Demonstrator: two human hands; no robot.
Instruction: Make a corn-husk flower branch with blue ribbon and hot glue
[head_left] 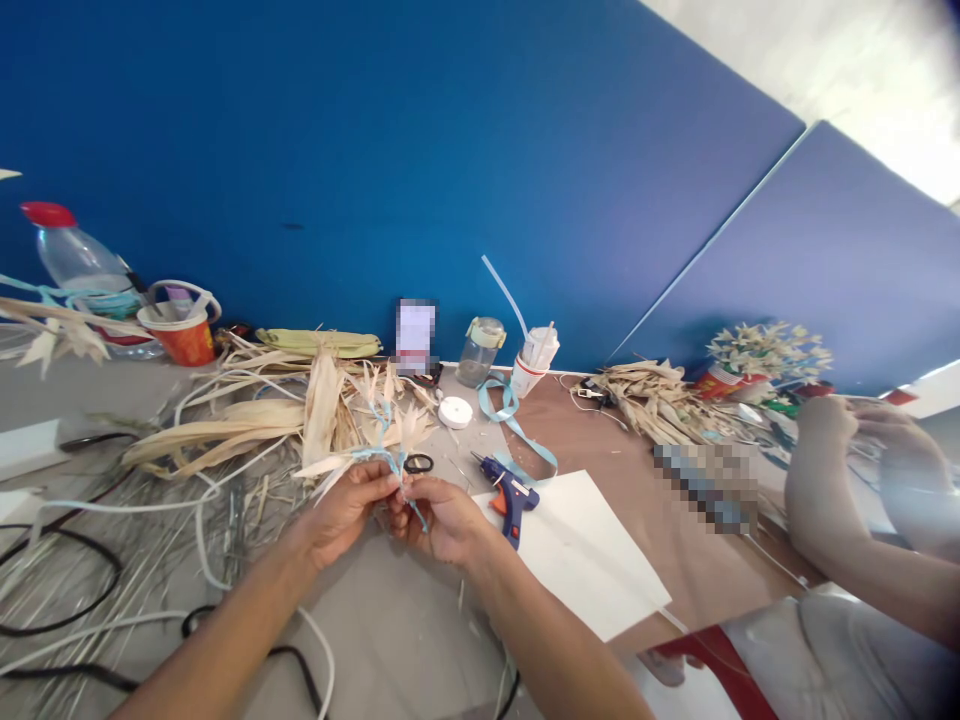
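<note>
Both hands meet in the middle of the view, fingers pinched around a sprig of corn-husk flowers [411, 428] whose thin stems are wrapped in light blue. My left hand [346, 515] is closed on the joined stems from the left. From the right, my right hand [442, 520] grips their lower end, where a blue tail hangs below the fingers. The fingertips partly hide the join. Just behind the hands lie black-handled scissors [418, 463], mostly covered. A blue glue gun [511, 497] rests to the right of my right hand.
Dried corn husks [225, 430] and thin stalks spread over the left side, crossed by cables. Along the blue partition stand a bottle [75, 250], a red cup [184, 335], a phone [416, 330] and a glass jar [480, 350]. White paper [585, 560] lies right; another person's arms [832, 500] are beyond.
</note>
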